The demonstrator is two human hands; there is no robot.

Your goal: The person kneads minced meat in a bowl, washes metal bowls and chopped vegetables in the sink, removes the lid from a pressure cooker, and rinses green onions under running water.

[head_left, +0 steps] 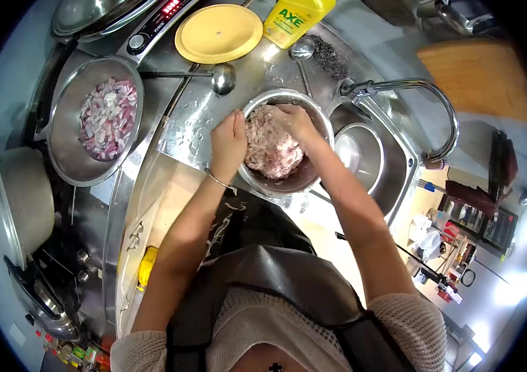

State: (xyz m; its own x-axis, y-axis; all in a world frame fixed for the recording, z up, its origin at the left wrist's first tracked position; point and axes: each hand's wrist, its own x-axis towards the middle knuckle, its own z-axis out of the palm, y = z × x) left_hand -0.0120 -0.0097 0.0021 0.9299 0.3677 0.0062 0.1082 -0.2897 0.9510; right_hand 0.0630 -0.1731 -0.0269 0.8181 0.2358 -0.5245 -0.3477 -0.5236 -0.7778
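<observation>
A metal bowl [320, 116] stands on the steel counter, beside the sink. In it lies a large lump of pale pink ground meat [271, 149] with dark specks. My left hand [229, 137] is closed at the bowl's left rim, steadying it; its fingertips are partly hidden. My right hand [296, 124] reaches inside from the right, with curled fingers pressed into the top of the meat. Part of those fingers is hidden by the hand itself.
A metal bowl of chopped pink and white pieces [108, 118] stands at left. Behind are a ladle [223, 79], a yellow lid [219, 33], a yellow AXE bottle [294, 20] and a scrubber [328, 57]. The sink [393, 180] and faucet [446, 118] are at right.
</observation>
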